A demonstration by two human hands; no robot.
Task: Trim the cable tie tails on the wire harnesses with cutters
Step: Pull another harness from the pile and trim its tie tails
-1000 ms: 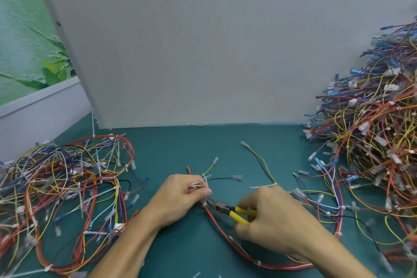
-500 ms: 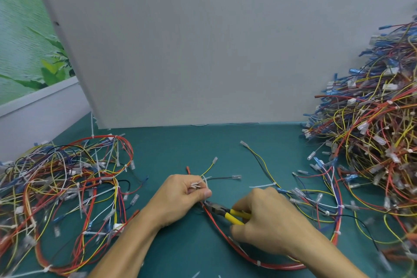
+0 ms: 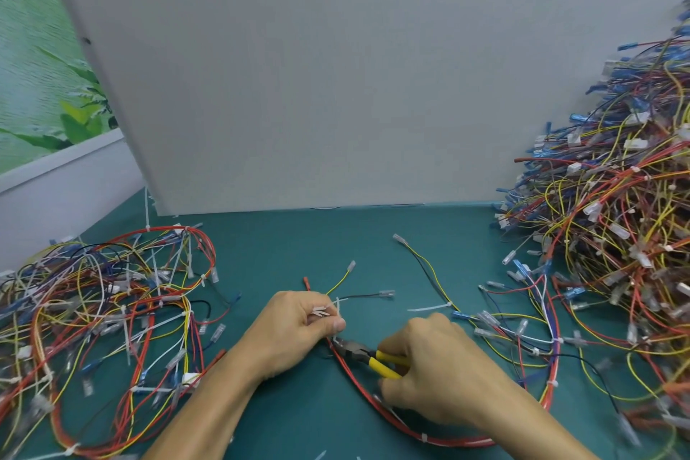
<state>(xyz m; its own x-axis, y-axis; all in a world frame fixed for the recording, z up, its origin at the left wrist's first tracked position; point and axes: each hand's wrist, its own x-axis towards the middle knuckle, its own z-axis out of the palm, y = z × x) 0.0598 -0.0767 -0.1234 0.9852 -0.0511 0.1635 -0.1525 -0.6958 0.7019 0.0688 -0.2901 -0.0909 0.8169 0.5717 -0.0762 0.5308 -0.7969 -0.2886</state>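
head view: teal table (image 3: 283,246) meets a grey partition (image 3: 336,67).

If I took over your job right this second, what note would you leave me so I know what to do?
Left hand pinches the red harness and some white tie bits.
Right hand grips the yellow cutters, nose at the harness under the left thumb.
Left pile on the table shows long tie tails; right pile is too tangled to judge.
Done: unclear how many. Left: snip this tail, then the rest.
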